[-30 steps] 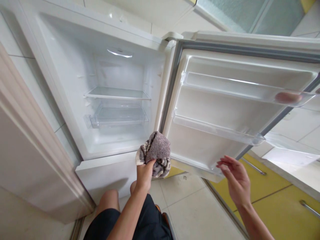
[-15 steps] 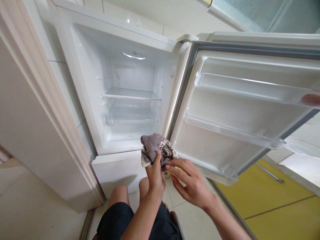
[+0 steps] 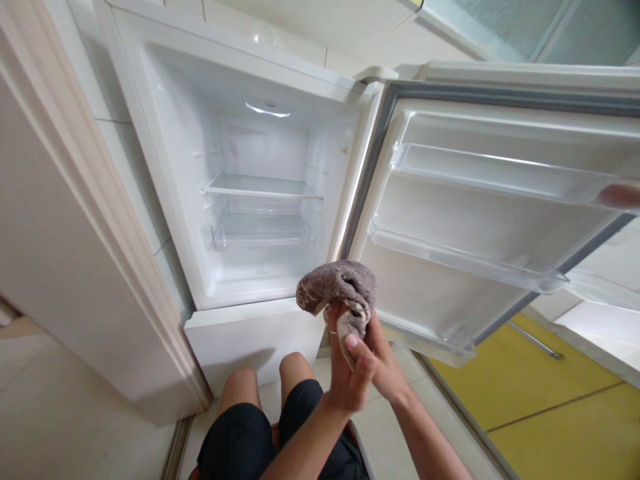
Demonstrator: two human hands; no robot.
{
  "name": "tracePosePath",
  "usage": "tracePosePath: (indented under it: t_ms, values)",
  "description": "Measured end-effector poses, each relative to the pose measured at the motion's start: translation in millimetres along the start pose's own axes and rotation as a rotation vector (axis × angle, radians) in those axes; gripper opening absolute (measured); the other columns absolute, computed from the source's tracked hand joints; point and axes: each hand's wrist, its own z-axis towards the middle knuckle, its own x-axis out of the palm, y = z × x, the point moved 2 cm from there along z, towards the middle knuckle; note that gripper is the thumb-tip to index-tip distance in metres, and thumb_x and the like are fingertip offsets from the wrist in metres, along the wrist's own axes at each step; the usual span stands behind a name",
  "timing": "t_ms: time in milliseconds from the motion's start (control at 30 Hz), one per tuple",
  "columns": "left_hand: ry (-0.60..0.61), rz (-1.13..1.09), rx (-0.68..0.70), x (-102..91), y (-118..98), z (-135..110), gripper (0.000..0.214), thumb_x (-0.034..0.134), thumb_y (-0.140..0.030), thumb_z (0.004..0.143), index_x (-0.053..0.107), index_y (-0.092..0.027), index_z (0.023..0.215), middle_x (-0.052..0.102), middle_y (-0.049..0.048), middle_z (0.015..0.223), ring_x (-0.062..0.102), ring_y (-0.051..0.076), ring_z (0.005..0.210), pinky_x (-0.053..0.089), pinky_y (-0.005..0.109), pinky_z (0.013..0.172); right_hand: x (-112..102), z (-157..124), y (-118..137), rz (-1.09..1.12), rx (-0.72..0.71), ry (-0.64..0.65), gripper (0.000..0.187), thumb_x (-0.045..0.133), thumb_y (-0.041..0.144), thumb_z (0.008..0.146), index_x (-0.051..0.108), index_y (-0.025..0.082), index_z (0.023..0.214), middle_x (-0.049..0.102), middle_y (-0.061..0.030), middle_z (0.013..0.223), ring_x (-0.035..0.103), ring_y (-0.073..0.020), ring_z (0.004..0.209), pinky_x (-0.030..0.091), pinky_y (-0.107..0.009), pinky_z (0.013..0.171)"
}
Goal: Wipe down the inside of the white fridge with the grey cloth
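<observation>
A bunched grey-brown cloth (image 3: 345, 280) with pale edges is held in front of the open fridge. My left hand (image 3: 345, 380) grips it from below, its fingers partly hidden under the folds. Pressed against the cloth's right side, my right hand (image 3: 385, 363) has its fingers closed around a fold. The two hands touch and overlap. Behind them the fridge compartment (image 3: 270, 150) stands open, with a glass shelf (image 3: 260, 185) and a clear drawer (image 3: 263, 230) inside.
The fridge door (image 3: 465, 220) is swung out to the right, carrying clear bins (image 3: 460, 257); a reddish-brown item (image 3: 620, 195) shows at the top bin's end. Yellow cabinets (image 3: 525, 387) stand at the right, a pale door frame (image 3: 115, 233) at the left. My knees are below.
The cloth has shifted right and been turned and refolded. My left hand has moved right with it, and my right hand has closed in from fingertip contact to a grip.
</observation>
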Motion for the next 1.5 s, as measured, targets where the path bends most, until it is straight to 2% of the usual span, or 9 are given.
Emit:
tracePosePath:
  t_ms: [133,300,467,667,833,1067,1267,1400,1500]
  values:
    - [0.130,0.096,0.244,6.2,-18.7,7.3,0.075,0.035,-0.074,0.095,0.054,-0.026,0.149,0.061,0.0173,0.142,0.044,0.034,0.148,0.023,0.054,0.129,-4.5,5.2,-2.7,0.217,0.152,-0.261,0.066,0.077,0.071,0.071,0.068,0.020,0.111,0.073,-0.0082,0.106,0.068,-0.0254,0.098,0.059,-0.037,0.088]
    - [0.281,0.166,0.225,19.3,-21.9,8.9,0.067,0.035,-0.058,0.102,0.052,-0.015,0.150,0.064,0.0222,0.138,0.056,0.033,0.137,0.043,0.052,0.118,-13.3,14.8,-9.1,0.402,0.251,-0.558,0.045,0.085,0.050,0.069,0.068,0.018,0.095,0.074,-0.0041,0.093,0.067,-0.0210,0.087,0.057,-0.032,0.080]
    - [0.187,0.260,0.275,23.0,-16.8,-19.6,0.049,0.055,-0.023,0.098,0.051,-0.023,0.147,0.065,0.0160,0.139,0.059,0.027,0.135,0.052,0.047,0.112,-36.4,22.2,-24.9,0.538,0.213,-0.833,0.039,0.085,0.039,0.060,0.065,0.020,0.087,0.069,0.0034,0.077,0.061,-0.0138,0.068,0.056,-0.027,0.067]
    - [-0.143,0.407,0.303,2.2,-21.4,-16.9,0.059,0.058,-0.010,0.093,0.050,-0.029,0.148,0.066,0.0127,0.135,0.062,0.024,0.130,0.057,0.042,0.106,-67.4,20.1,-28.4,0.577,0.194,-0.822,0.039,0.085,0.029,0.044,0.064,0.020,0.075,0.065,0.0048,0.068,0.059,-0.0111,0.062,0.055,-0.025,0.062]
    - [0.008,0.455,0.298,22.0,-17.9,-6.5,0.055,0.058,-0.017,0.095,0.049,-0.025,0.149,0.062,0.0151,0.143,0.056,0.028,0.138,0.052,0.046,0.113,-63.5,6.6,-28.9,0.493,0.140,-0.679,0.029,0.083,0.033,0.053,0.059,0.020,0.061,0.058,0.0035,0.059,0.057,-0.0130,0.060,0.052,-0.024,0.056]
    - [0.033,0.606,0.355,54.0,-15.3,-12.6,0.052,0.051,-0.012,0.086,0.054,-0.014,0.139,0.060,0.0190,0.145,0.049,0.032,0.143,0.046,0.056,0.118,-53.7,-5.1,-28.4,0.471,0.182,-0.401,0.063,0.088,0.071,0.053,0.073,0.021,0.087,0.075,-0.0066,0.091,0.070,-0.0287,0.100,0.059,-0.041,0.093]
    - [0.300,0.599,0.476,53.7,-17.1,-3.8,0.063,0.052,-0.014,0.087,0.043,-0.009,0.149,0.058,0.0187,0.149,0.043,0.032,0.149,0.045,0.052,0.121,-63.4,13.1,-38.7,0.591,0.313,-0.748,0.052,0.095,0.044,0.053,0.073,0.016,0.091,0.077,-0.0021,0.087,0.071,-0.0191,0.079,0.062,-0.030,0.078]
    - [0.167,0.497,0.524,43.1,4.3,1.3,0.050,0.049,-0.010,0.091,0.049,-0.017,0.141,0.064,0.0152,0.139,0.050,0.026,0.143,0.051,0.047,0.115,-78.4,31.8,-56.0,0.888,0.399,-0.880,0.030,0.085,0.028,0.065,0.073,0.016,0.089,0.077,0.0008,0.081,0.070,-0.0140,0.065,0.061,-0.023,0.063]
    - [-0.024,0.536,0.405,29.4,32.4,12.5,0.050,0.045,-0.008,0.095,0.044,-0.017,0.144,0.063,0.0164,0.136,0.056,0.023,0.136,0.054,0.045,0.111,-98.8,41.3,-62.8,1.004,0.460,-0.938,0.012,0.070,0.016,0.079,0.073,0.017,0.091,0.078,-0.0002,0.080,0.072,-0.0134,0.064,0.061,-0.022,0.060]
